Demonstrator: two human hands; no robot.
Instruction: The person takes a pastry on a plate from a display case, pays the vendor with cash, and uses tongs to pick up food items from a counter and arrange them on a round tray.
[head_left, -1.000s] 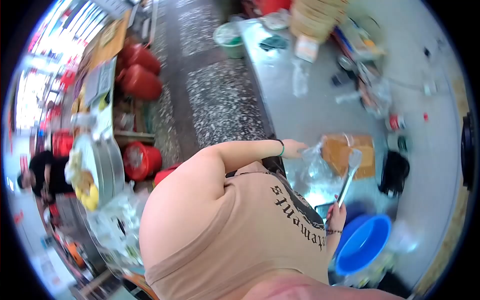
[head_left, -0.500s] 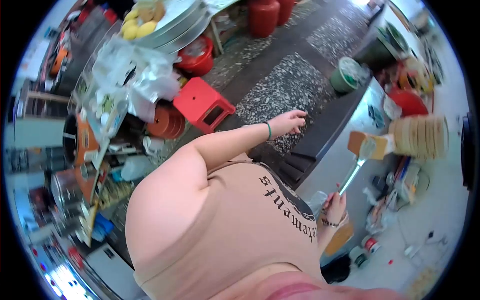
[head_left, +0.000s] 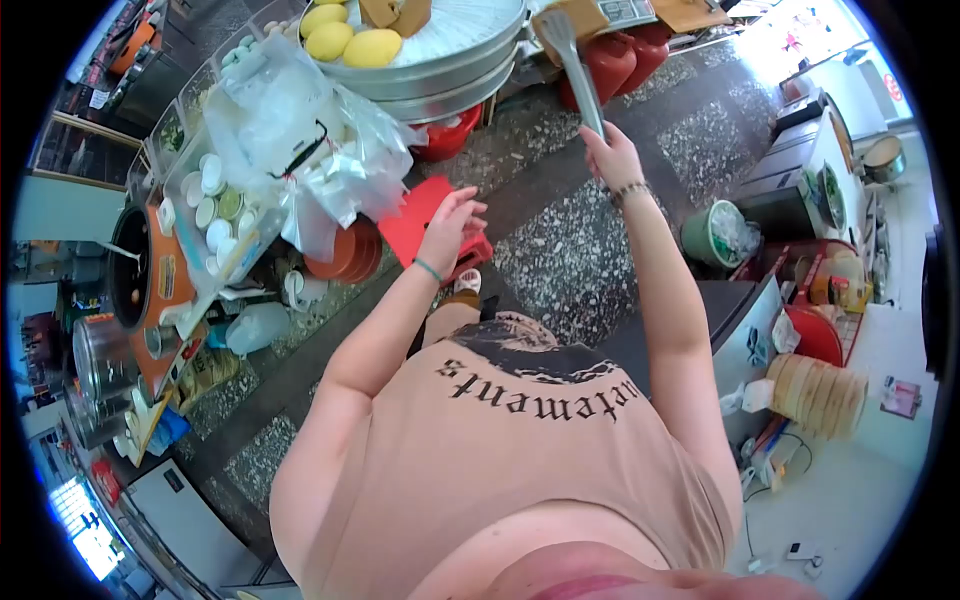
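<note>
My right hand is closed round the handle of metal tongs, which point toward the upper edge of the view. At their head is a brown, block-like piece; I cannot tell how firmly it is gripped. My left hand hangs with its fingers loosely stretched, holding nothing, in front of a red plastic stool. Beyond it stands a stack of round metal steamer trays. Yellow bun-like pieces and brown pieces lie on the top tray.
Clear plastic bags cover a counter at left, beside several small cups. An orange-sided stove stands farther left. Red gas cylinders are at the top. On the right are a green bin and stacked bamboo steamers.
My body has turned left toward the metal steamer trays. My right hand has swung the tongs from the counter at right to up front. My left hand now appears over the stool.
</note>
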